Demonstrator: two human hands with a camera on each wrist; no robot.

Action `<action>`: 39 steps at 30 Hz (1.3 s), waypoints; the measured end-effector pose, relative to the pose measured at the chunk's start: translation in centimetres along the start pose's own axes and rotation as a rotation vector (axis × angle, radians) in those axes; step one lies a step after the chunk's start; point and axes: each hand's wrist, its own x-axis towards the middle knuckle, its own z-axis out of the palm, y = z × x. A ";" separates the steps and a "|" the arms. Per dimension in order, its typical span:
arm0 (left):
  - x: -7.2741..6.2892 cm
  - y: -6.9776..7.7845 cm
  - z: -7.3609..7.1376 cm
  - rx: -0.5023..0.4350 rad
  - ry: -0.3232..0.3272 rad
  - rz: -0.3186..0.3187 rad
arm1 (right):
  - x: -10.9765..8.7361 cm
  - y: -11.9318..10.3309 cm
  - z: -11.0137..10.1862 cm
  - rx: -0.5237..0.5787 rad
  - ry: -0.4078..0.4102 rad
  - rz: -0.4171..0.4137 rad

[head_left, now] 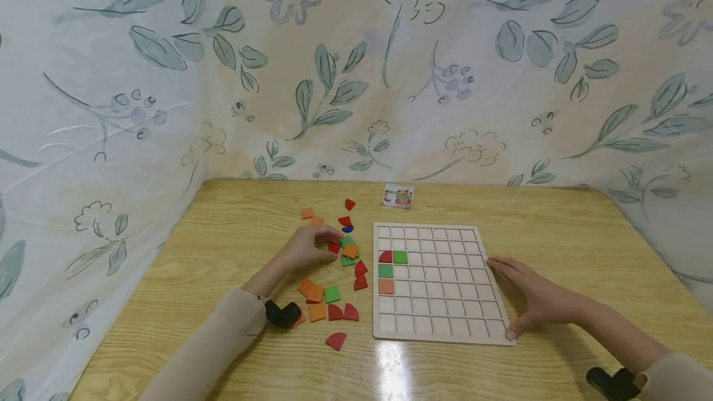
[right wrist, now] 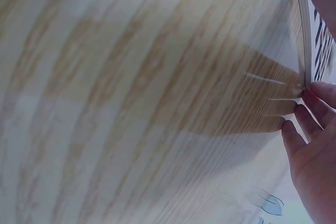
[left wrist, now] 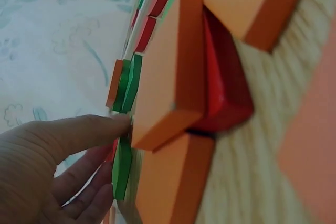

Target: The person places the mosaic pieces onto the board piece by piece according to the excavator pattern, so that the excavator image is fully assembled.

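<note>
In the head view, my left hand [head_left: 307, 247] reaches over the loose pieces left of the board, thumb and fingers spread apart. A red quarter-round piece [head_left: 333, 247] shows between its fingertips, beside stacked green pieces [head_left: 348, 241] with an orange square [head_left: 350, 251] on top. The left wrist view shows a fingertip right by a green piece [left wrist: 122, 166]. My right hand [head_left: 537, 294] rests at the right edge of a pale grid board [head_left: 440, 283], thumb on the near corner, fingers along the side. On the board's left lie a red quarter-round [head_left: 385, 257], two green squares [head_left: 400, 257] and an orange square [head_left: 386, 286].
More red quarter-rounds [head_left: 336, 341], orange squares [head_left: 317, 312] and a bright green square [head_left: 332, 293] lie nearer on the wooden table. Behind them is a blue half-round [head_left: 348, 228]. A small patterned card [head_left: 398, 195] lies at the back, before the floral cloth [head_left: 328, 110].
</note>
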 end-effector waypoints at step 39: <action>-2.3 7.1 5.1 0.196 -0.122 0.228 | 0.1 0.2 0.1 0.019 0.015 -0.018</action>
